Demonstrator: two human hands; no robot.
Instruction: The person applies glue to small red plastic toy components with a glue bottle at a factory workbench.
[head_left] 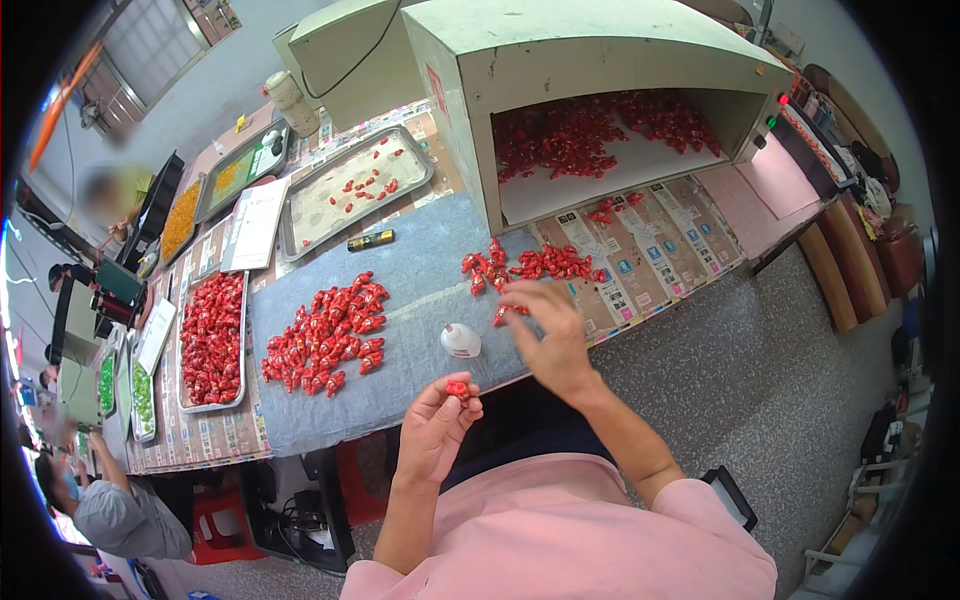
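My left hand [434, 430] pinches a small shiny red plastic piece [458, 390] between thumb and fingertips, just past the table's front edge. My right hand [556, 340] hovers over the cloth with thumb and fingers apart, beside a few red pieces [503, 314]. Between the hands stands a small white squeeze bottle [461, 341] with a narrow tip. Beyond the right hand lies a loose cluster of red pieces [552, 263]. A larger group of red pieces [325, 335] is spread on the left of the blue-grey cloth [415, 270].
A metal box [466, 120] with a wide opening stands at the back, red pieces inside. To the left are a full tray of red pieces [212, 340], a sparsely filled tray [285, 220] and a notebook [256, 225]. A dark cylinder [371, 240] lies nearby. Another person [130, 515] sits far left.
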